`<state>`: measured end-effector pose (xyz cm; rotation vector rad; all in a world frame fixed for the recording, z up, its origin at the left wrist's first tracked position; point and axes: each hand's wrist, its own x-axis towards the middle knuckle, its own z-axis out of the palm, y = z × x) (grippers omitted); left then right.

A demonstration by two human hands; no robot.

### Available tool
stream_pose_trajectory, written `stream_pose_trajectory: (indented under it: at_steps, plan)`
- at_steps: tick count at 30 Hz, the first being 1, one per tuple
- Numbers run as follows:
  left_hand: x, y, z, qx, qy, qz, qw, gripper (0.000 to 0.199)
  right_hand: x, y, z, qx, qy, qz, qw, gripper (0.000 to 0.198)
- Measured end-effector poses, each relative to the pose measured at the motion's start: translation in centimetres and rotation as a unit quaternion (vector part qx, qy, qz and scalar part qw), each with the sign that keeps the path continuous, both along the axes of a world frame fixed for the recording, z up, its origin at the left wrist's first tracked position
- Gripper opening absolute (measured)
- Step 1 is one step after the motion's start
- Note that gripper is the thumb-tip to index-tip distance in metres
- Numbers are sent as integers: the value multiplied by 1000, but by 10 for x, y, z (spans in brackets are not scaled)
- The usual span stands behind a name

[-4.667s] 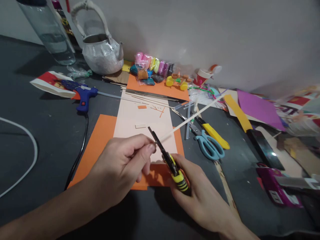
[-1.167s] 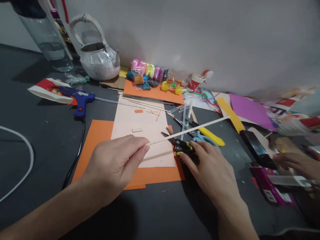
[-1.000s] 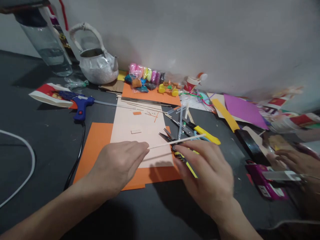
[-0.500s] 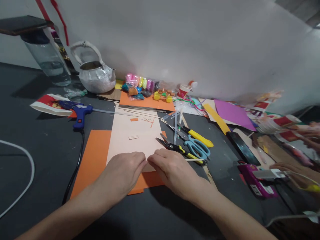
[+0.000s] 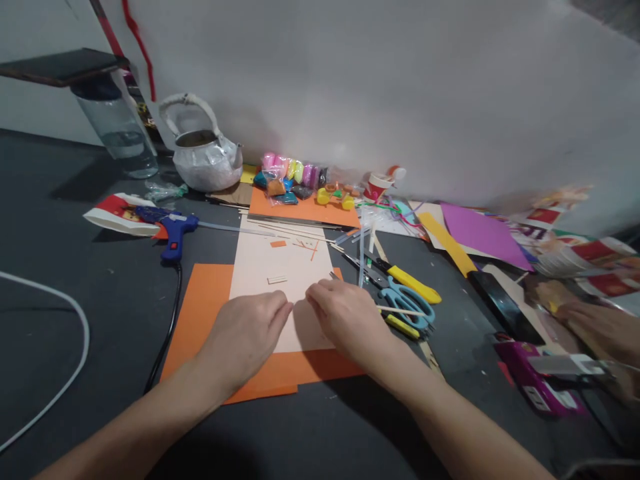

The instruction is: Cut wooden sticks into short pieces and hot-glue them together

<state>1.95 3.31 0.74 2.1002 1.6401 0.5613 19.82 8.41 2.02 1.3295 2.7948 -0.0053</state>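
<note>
My left hand [image 5: 250, 327] is above the left edge of a cream sheet of paper [image 5: 257, 257], with thumb and fingers pressed together. Whatever it may pinch is hidden. To its right, my right hand [image 5: 347, 320] is closed, and a thin wooden stick [image 5: 403, 310] juts out from its far side across blue-handled scissors [image 5: 407, 297]. A gap separates the two hands. On the paper lie a small piece made of thin sticks [image 5: 277, 280], an orange scrap [image 5: 278, 244] and several short bits. Orange card [image 5: 200, 300] shows under the sheet.
A blue glue gun [image 5: 175, 233] lies left, near a kettle [image 5: 207, 160] and a water bottle [image 5: 123, 137]. Bagged coloured clay [image 5: 285, 175] stands behind. Yellow-handled pliers [image 5: 403, 327] and a yellow cutter [image 5: 415, 283] lie right. Another person's hand [image 5: 595, 323] is at the far right.
My hands have moved apart from nearly touching. The stick has shifted with my right hand and now crosses the scissor handles. The view has turned slightly left.
</note>
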Motion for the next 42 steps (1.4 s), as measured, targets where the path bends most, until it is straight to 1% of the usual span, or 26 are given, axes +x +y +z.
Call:
stream_pose_trajectory:
  at_steps: [2, 3, 5, 7, 9, 12, 15, 18, 22, 25, 28, 31, 33, 34, 35, 36, 38, 40, 42]
  plan:
    - [-2, 1, 0, -22, -88, 8, 996, 32, 1, 13, 1, 12, 1, 1, 1000, 24]
    - [-3, 1, 0, -40, -146, 8, 988, 31, 1, 20, 2, 16, 2, 6, 1000, 24]
    - [-4, 0, -2, -84, -260, 5, 962, 29, 0, 32, 2, 17, 3, 20, 1000, 25]
    - [-3, -1, -4, -120, -329, 7, 937, 27, 1, 42, 2, 13, 2, 34, 999, 22]
    - [-3, -2, -4, -138, -367, 13, 920, 24, 4, 46, 2, 9, 5, 44, 999, 20]
    - [-2, -3, -4, -148, -379, 14, 913, 22, 18, 40, 4, 20, 17, 26, 999, 24]
    - [-1, -4, -4, -142, -380, 12, 914, 22, 42, 20, 7, 45, 16, -34, 998, 29]
    - [-1, -4, -5, -126, -365, 13, 922, 21, 70, -5, 5, 70, -12, -101, 992, 27]
    - [-1, -5, -7, -106, -338, 10, 935, 20, 94, -31, -6, 63, -42, -129, 989, 46]
    - [0, -5, -8, -87, -338, 14, 937, 20, 97, -35, -12, 48, -41, -137, 989, 55]
    - [0, -5, -6, -67, -348, 23, 935, 19, 94, -34, -13, 37, -24, -142, 989, 51]
    - [-1, -6, -3, -43, -359, 35, 932, 18, 92, -39, -9, 42, 2, -153, 987, 49]
    - [-1, -8, -1, -25, -365, 42, 930, 17, 93, -47, -5, 43, 47, -157, 985, 49]
    - [-1, -9, 1, -11, -367, 44, 929, 17, 94, -51, -2, 34, 92, -161, 982, 50]
    - [-1, -10, 2, 6, -367, 42, 929, 16, 95, -55, 2, 9, 165, -164, 972, 51]
    - [0, -11, 4, 26, -366, 38, 929, 14, 96, -58, 5, -28, 246, -169, 954, 53]
    - [1, -14, 7, 58, -362, 31, 930, 12, 92, -61, 12, -132, 376, -162, 903, 57]
    - [2, -17, 9, 65, -371, 27, 926, 13, 83, -59, 18, -222, 439, -145, 858, 59]
    - [3, -19, 11, 57, -394, 28, 917, 14, 69, -54, 24, -278, 490, -125, 817, 63]
